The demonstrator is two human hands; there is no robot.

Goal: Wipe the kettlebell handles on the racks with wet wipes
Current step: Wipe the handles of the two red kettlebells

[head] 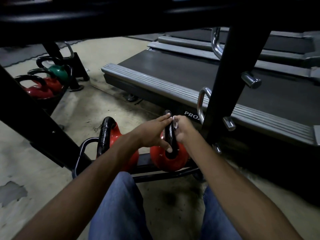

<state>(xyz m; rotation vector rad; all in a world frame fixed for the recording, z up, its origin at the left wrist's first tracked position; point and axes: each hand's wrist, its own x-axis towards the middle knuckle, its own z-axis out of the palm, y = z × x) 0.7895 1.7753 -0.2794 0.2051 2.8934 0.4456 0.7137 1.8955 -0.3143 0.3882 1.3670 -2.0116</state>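
Two red kettlebells with black handles sit on a low black rack in front of my knees. My left hand lies against the left side of the right kettlebell's handle, fingers stretched along it and thumb near the base. My right hand presses a small white wet wipe against the right side of that handle near its top. The right kettlebell's red body shows below my hands. The left kettlebell stands untouched, partly hidden by my left forearm.
A black upright post with chrome pegs and hooks rises just right of my hands. A grey treadmill deck lies behind it. Another rack at far left holds red kettlebells and a green one. A dark shelf edge crosses overhead.
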